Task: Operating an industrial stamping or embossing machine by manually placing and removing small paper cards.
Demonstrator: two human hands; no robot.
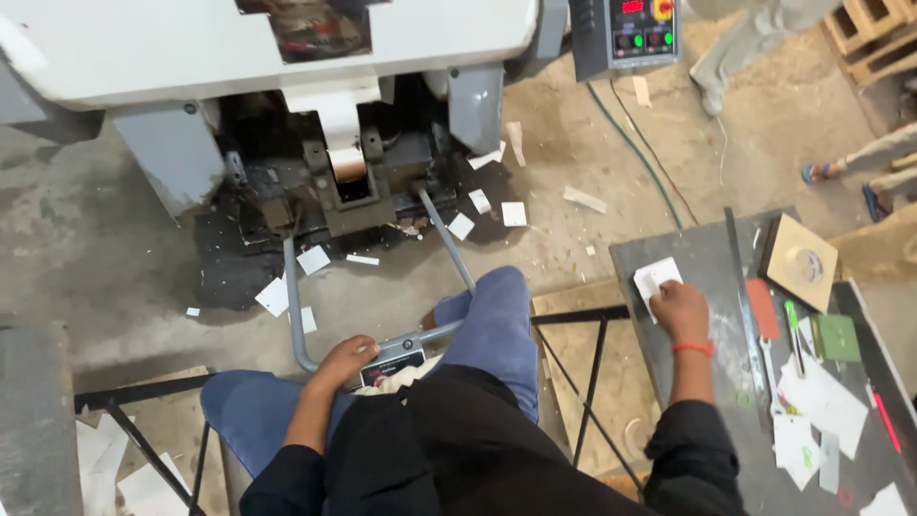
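Gripping the grey handlebar (382, 342), left hand (342, 363); right hand (680, 308) touches white cards (655, 277).

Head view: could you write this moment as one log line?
left hand: gripping grey lever bar | right hand: on white cards | grey table at right

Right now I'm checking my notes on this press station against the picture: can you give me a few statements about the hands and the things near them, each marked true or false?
1. The left hand grips the grey bent bar of the machine. True.
2. The right hand rests on a stack of white cards on the dark metal table. True.
3. The right wrist is bare. False: it wears an orange band.
4. The floor under the machine is free of paper. False: white scraps lie there.
5. A square wooden block lies on the table. True.
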